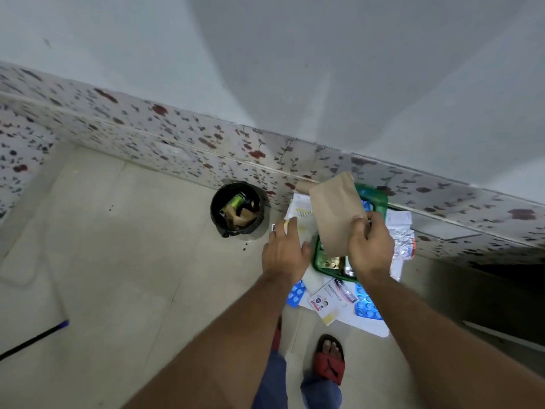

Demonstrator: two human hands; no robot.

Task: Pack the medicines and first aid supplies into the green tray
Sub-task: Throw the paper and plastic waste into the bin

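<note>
My right hand [370, 243] grips a brown paper bag [334, 212] by its lower right corner and holds it above the green tray [320, 261] on the floor. The bag hides most of the tray; some small items show inside at the tray's near end. My left hand [284, 252] hovers just left of the tray with fingers spread and holds nothing. Blue blister packs [365, 304] and a white medicine box [330, 295] lie on paper below the tray. A foil strip [402, 242] lies to its right.
A black bin [237, 209] with rubbish stands against the flower-patterned wall tiles [147, 134], left of the tray. My foot in a red sandal [330, 360] is on the floor tiles below. A dark stick [32, 339] lies at the left.
</note>
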